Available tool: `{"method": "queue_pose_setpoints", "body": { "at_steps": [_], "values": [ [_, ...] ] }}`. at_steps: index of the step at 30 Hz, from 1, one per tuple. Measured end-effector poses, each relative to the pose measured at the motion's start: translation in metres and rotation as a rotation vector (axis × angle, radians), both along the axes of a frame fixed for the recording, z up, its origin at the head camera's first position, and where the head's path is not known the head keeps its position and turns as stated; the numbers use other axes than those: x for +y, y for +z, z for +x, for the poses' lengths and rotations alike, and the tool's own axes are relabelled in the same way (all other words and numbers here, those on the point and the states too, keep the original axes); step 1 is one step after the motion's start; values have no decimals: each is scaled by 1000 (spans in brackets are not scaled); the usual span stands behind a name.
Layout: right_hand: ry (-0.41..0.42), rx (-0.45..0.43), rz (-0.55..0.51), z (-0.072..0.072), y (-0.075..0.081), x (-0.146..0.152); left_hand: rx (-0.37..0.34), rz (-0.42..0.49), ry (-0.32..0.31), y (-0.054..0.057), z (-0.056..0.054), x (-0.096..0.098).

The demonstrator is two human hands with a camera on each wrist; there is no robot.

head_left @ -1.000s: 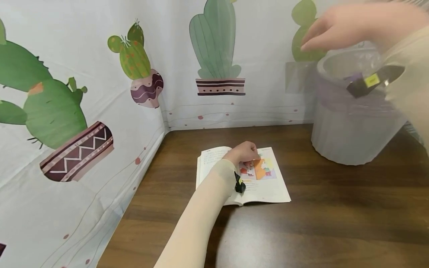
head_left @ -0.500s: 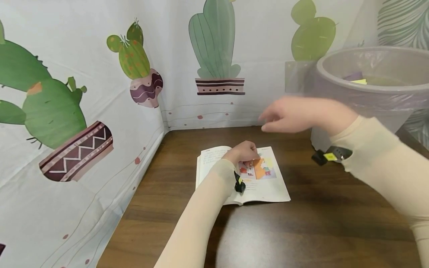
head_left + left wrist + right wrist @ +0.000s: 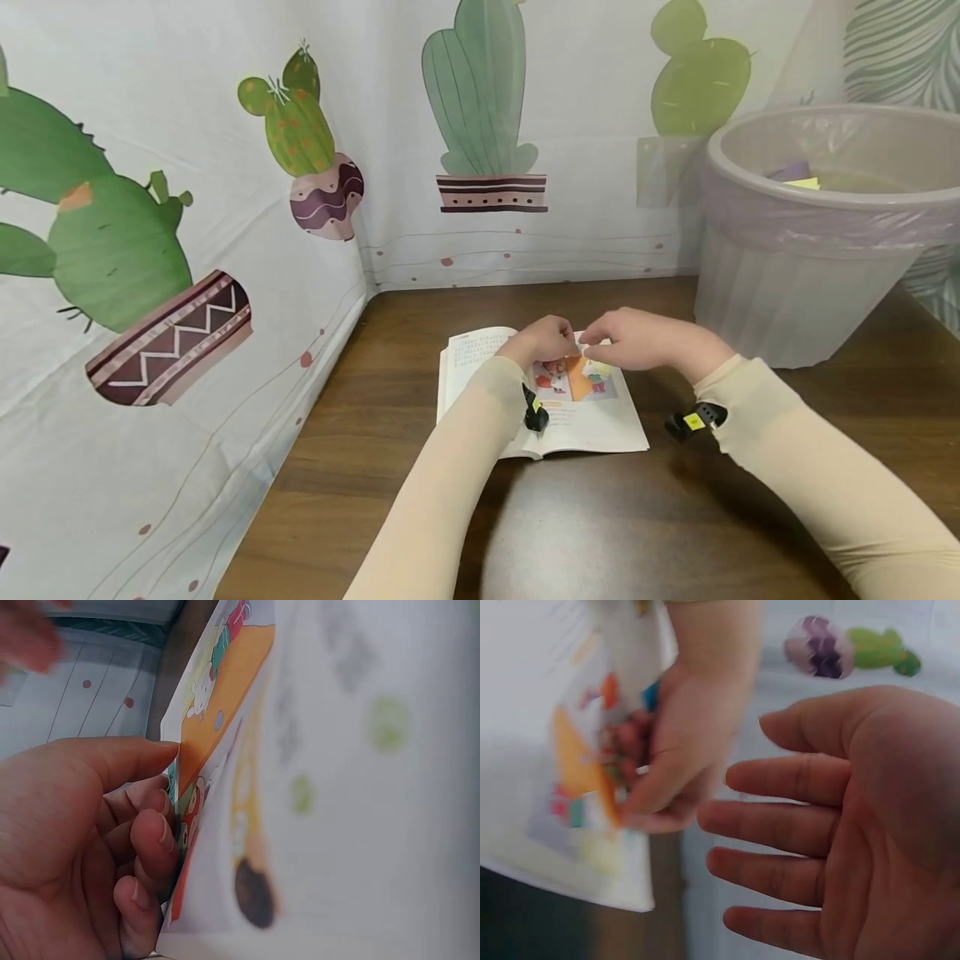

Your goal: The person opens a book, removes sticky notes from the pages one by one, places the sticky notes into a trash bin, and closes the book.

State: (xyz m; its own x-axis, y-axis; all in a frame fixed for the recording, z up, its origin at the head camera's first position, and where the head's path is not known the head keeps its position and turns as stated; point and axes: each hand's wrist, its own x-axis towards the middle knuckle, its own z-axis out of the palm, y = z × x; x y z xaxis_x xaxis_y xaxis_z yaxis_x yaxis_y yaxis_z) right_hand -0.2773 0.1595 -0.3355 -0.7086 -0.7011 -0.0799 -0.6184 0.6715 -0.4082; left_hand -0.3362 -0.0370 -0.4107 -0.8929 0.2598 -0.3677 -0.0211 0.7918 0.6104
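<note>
An open picture book point(image 3: 585, 433) lies on the brown table. My left hand point(image 3: 542, 342) holds it at the upper part of the illustrated page, fingers curled. In the left wrist view, the thumb point(image 3: 154, 754) touches the page beside an orange and red picture; a small teal patch shows between thumb and fingers, its kind unclear. My right hand point(image 3: 637, 337) hovers over the page's upper right, near the left fingertips. In the right wrist view, its fingers point(image 3: 772, 825) are spread and nothing is in them. Whether it touches the page is not clear.
A pale bin point(image 3: 780, 292) with a plastic liner stands at the right rear of the table point(image 3: 720, 517). Purple and yellow pieces point(image 3: 798, 177) are visible inside it. A cactus-print curtain point(image 3: 390, 100) hangs behind and to the left.
My right hand has come from above the bin down and left to the book. My left hand has stayed in place on the page.
</note>
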Motion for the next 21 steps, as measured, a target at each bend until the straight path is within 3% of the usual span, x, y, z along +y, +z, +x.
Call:
{"method": "queue_pose_setpoints", "body": {
  "at_steps": [5, 9, 21],
  "values": [
    [-79, -58, 18, -4, -32, 0, -16, 22, 17, -1, -1, 1],
    [-102, -96, -4, -5, -49, 0, -23, 39, 29, 0, 0, 1],
    [-126, -152, -36, -3, -66, 3, -14, 31, 10, 1, 1, 0]
  ]
}}
